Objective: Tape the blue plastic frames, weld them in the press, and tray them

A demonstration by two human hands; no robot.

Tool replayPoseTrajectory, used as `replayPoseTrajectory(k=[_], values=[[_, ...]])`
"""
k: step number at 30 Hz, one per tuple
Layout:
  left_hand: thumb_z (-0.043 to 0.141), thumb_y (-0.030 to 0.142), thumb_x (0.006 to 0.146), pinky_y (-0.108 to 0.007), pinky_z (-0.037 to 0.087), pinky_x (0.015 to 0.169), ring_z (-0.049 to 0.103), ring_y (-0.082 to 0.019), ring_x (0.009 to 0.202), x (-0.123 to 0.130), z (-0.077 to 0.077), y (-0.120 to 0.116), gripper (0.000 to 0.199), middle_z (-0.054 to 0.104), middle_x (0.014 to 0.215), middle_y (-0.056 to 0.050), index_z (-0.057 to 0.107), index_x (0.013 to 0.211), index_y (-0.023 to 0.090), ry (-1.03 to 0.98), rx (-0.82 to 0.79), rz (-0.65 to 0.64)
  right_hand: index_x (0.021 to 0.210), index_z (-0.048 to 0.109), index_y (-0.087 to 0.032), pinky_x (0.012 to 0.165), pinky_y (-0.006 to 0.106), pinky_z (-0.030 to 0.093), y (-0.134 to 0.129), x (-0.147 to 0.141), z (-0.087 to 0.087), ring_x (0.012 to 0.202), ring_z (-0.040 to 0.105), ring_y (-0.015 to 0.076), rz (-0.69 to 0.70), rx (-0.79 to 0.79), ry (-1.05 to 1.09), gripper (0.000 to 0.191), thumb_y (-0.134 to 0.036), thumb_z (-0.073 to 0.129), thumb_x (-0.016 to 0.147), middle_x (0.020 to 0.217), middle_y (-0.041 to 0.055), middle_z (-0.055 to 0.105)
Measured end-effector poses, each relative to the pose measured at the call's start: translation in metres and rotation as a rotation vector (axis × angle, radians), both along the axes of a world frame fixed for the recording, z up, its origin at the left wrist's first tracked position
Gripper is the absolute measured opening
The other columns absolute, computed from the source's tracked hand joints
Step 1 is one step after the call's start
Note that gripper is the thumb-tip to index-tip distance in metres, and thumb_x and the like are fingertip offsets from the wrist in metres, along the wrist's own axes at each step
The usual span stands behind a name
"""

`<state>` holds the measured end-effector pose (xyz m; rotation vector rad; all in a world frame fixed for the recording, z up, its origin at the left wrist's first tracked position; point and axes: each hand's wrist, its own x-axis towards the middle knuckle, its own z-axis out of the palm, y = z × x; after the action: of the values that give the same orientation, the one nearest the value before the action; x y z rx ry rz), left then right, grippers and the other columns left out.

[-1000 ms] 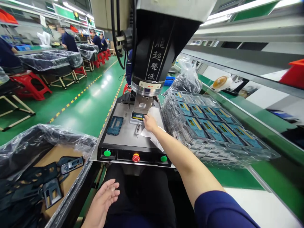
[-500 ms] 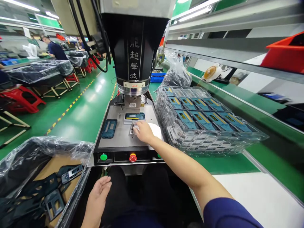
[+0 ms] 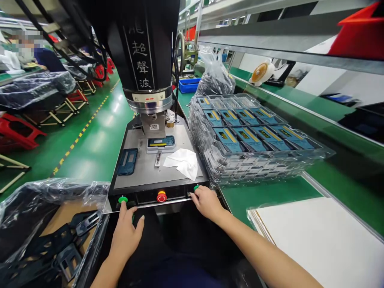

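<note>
My left hand (image 3: 126, 232) is open, its index fingertip at the left green button (image 3: 123, 199) on the machine's front panel. At the panel's other end, my right hand (image 3: 208, 203) has bent fingers on the right green button (image 3: 196, 187), thumb apart and nothing held. Under the metal horn (image 3: 153, 127) of the ultrasonic press (image 3: 142, 60), a blue plastic housing with a yellow strip (image 3: 162, 142) sits in a white fixture (image 3: 151, 150). A second blue housing (image 3: 127, 162) lies left on the metal plate (image 3: 144, 176). A crumpled white cloth (image 3: 184, 162) lies right of the fixture.
Stacked clear trays (image 3: 240, 160) of blue housings stand to the right. A red emergency button (image 3: 161, 196) sits between the green ones. A plastic-lined box (image 3: 72, 186) of dark plastic parts is at lower left. White sheets (image 3: 318, 236) lie at lower right.
My right hand has left the fixture area and come back to the right green button. My left hand has risen to the left green button. The view has shifted, and the white cloth is uncovered.
</note>
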<state>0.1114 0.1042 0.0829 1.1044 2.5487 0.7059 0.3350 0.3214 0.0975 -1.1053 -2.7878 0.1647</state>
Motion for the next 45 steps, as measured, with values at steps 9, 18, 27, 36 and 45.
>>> replayPoseTrajectory(k=[9, 18, 27, 36, 45], values=[[0.048, 0.044, 0.086, -0.043, 0.045, 0.1, 0.043, -0.03, 0.132, 0.0, 0.004, 0.002, 0.042, 0.028, 0.152, -0.021, 0.055, 0.117, 0.017, 0.1, 0.003, 0.012, 0.052, 0.049, -0.019, 0.054, 0.027, 0.027, 0.004, 0.002, -0.025, 0.052, 0.046, 0.0111, 0.012, 0.047, 0.337, 0.047, -0.038, 0.043, 0.095, 0.055, 0.0, 0.051], [0.046, 0.038, 0.087, -0.045, 0.036, 0.108, 0.035, -0.032, 0.137, -0.022, -0.019, -0.023, 0.032, 0.041, 0.142, -0.023, 0.059, 0.102, 0.014, 0.301, -0.058, 0.076, 0.046, 0.039, -0.018, 0.051, 0.025, 0.025, 0.002, -0.005, -0.027, 0.042, 0.039, 0.008, 0.113, -0.012, 0.453, 0.055, -0.044, 0.039, 0.095, 0.045, -0.0023, 0.044], [0.043, 0.032, 0.087, -0.041, 0.041, 0.099, 0.045, -0.031, 0.129, -0.071, -0.045, -0.053, 0.049, 0.047, 0.137, -0.024, 0.042, 0.13, 0.008, 0.22, -0.435, 0.396, 0.046, 0.037, -0.021, 0.049, 0.026, 0.027, 0.007, -0.005, -0.031, 0.04, 0.037, 0.0095, 0.126, -0.063, 0.457, 0.057, -0.054, 0.037, 0.092, 0.045, -0.0024, 0.039], [0.052, 0.037, 0.082, -0.037, 0.047, 0.084, 0.064, -0.03, 0.102, -0.106, -0.059, -0.059, 0.033, 0.068, 0.106, -0.02, 0.061, 0.104, 0.013, 0.036, -0.6, 0.403, 0.047, 0.037, -0.022, 0.047, 0.027, 0.028, 0.008, -0.009, -0.03, 0.038, 0.033, 0.0094, 0.211, 0.033, 0.524, 0.055, -0.053, 0.039, 0.092, 0.045, -0.0038, 0.035], [0.048, 0.04, 0.082, -0.04, 0.048, 0.083, 0.065, -0.032, 0.101, -0.113, -0.071, -0.067, 0.038, 0.069, 0.106, -0.019, 0.061, 0.108, 0.016, 0.003, -0.566, 0.398, 0.047, 0.036, -0.021, 0.047, 0.026, 0.03, 0.004, -0.016, -0.01, 0.039, 0.034, 0.0092, 0.242, 0.065, 0.545, 0.052, -0.048, 0.043, 0.091, 0.044, -0.0039, 0.036]])
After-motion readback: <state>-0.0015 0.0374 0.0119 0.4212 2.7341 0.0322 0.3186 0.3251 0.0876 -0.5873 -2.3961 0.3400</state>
